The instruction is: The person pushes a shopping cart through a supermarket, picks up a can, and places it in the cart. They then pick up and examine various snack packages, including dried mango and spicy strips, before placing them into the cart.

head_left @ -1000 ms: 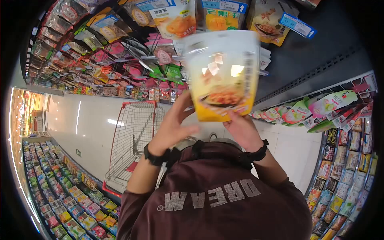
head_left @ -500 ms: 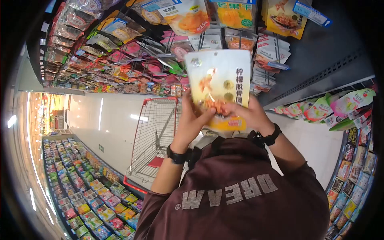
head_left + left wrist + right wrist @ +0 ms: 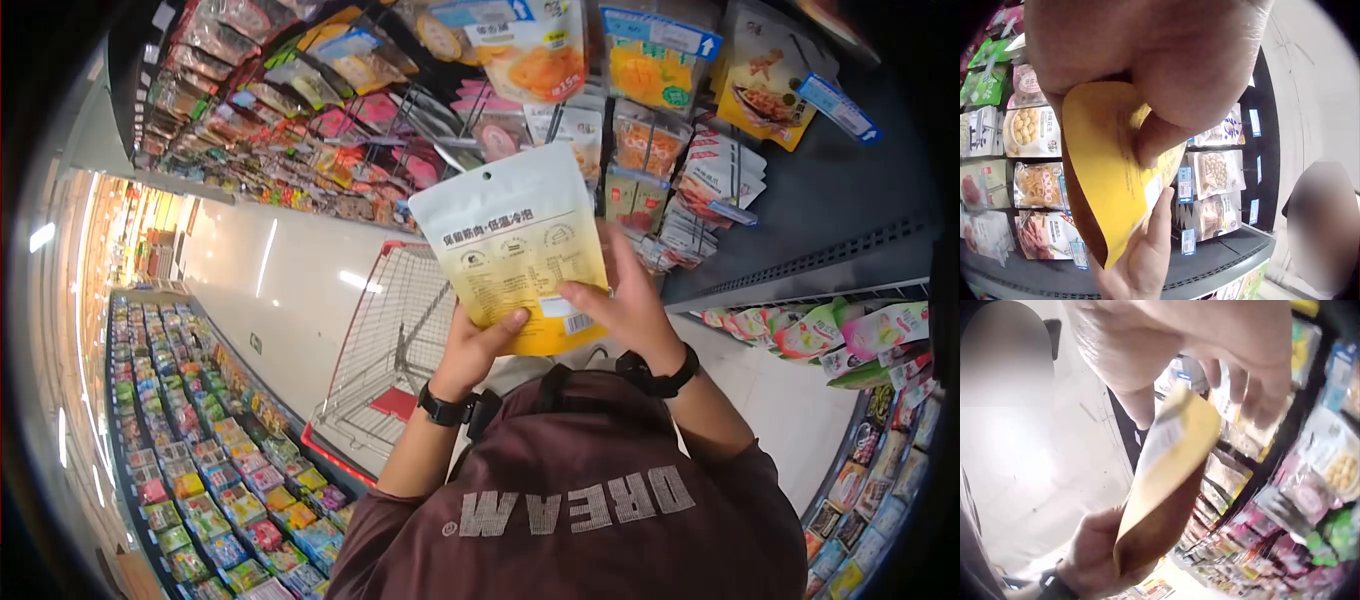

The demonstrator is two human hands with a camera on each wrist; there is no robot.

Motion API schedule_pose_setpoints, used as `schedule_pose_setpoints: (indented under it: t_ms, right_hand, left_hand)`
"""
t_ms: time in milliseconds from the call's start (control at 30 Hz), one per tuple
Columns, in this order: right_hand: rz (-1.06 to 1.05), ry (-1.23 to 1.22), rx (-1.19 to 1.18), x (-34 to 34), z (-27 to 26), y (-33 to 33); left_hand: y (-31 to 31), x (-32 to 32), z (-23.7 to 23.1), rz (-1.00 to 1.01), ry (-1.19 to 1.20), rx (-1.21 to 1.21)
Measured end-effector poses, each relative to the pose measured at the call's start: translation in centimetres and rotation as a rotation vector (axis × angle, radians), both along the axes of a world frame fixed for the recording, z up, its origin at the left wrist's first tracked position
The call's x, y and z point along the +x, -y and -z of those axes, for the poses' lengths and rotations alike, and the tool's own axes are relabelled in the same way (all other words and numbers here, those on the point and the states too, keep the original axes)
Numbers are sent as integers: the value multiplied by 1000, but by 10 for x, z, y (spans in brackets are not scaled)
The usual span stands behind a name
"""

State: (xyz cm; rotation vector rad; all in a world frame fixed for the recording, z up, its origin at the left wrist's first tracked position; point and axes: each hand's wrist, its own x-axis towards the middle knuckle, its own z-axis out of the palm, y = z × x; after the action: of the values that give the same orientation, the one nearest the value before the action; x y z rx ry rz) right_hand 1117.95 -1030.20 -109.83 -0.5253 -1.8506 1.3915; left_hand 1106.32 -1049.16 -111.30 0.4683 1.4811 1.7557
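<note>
A white-and-yellow snack pouch (image 3: pixel 515 240) is held up before the chest, its printed back with a barcode facing the head view. The left hand (image 3: pixel 478 345) pinches its lower left corner, thumb on the printed side and fingers behind. At the lower right edge is the right hand (image 3: pixel 635 305), its thumb over the label by the barcode. In the right wrist view this hand (image 3: pixel 1191 356) has its fingers spread loosely beside the pouch (image 3: pixel 1166 462). The left wrist view shows the left thumb pressed on the yellow bottom (image 3: pixel 1104 156).
Hanging snack bags (image 3: pixel 650 70) with blue price tags fill the rack ahead. A red-edged shopping cart (image 3: pixel 385 340) stands left of the body. Low shelves of packets (image 3: pixel 220 470) run along the left, and more packets (image 3: pixel 880 480) line the right.
The pouch has been turned over from its pictured front to its printed back and tilted. The right hand has shifted to its right edge, while the left stays at the lower left.
</note>
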Motion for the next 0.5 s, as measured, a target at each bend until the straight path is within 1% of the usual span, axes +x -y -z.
schedule_pose_setpoints:
  t_ms: [67, 100, 167, 233, 300, 333, 367, 400, 433, 467, 500]
  right_hand:
    - [-529, 93, -587, 5, 20, -1]
    - [-543, 114, -585, 6, 20, -1]
    - [-513, 201, -200, -5, 18, -3]
    - [-581, 200, -188, -16, 26, 1]
    - [-556, 389, -322, -21, 39, 7]
    - [-492, 368, -137, -23, 38, 11]
    - [-419, 337, 52, -25, 34, 11]
    - [-400, 354, 162, -23, 36, 7]
    - [-376, 365, 277, -21, 38, 0]
    - [-398, 385, 281, -15, 48, -6]
    - [-327, 333, 95, -7, 61, -12]
  left_hand:
    - [6, -4, 3, 92, 57, 10]
    - [7, -5, 6, 74, 71, 16]
    - [13, -16, 11, 145, 99, -6]
    - [26, -30, 16, 81, 88, -11]
    - [51, -54, 22, 216, 103, -213]
    - [67, -68, 30, 205, 74, -231]
    - [85, -84, 48, 141, 63, -215]
    - [102, -100, 53, 65, 56, -195]
    - [120, -114, 66, -71, 123, -198]
    - [142, -134, 88, -155, 107, -279]
    - [161, -146, 95, -221, 25, -290]
